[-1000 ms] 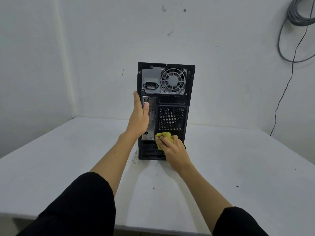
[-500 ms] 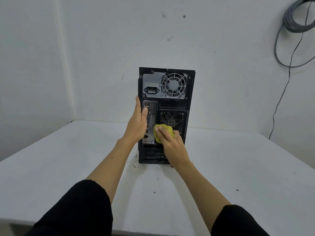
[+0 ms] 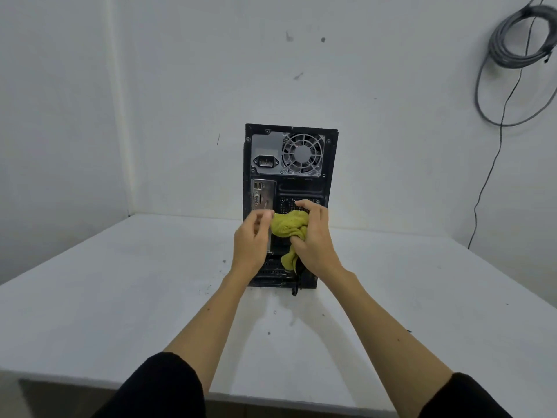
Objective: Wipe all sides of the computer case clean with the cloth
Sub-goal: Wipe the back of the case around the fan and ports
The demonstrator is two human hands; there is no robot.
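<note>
Both hands bunch the yellow-green cloth (image 3: 289,226): right hand (image 3: 315,239) grips it, left hand (image 3: 251,241) pinches its edge, computer case (image 3: 291,152) right behind.

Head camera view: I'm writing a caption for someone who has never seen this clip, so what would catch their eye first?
First, the yellow-green cloth, bunched between the left hand and right hand at the picture's centre. Behind it, the black computer case stands upright on the white table, its rear panel and fan grille facing the camera. A grey cable coil hangs on the wall at upper right.
</note>
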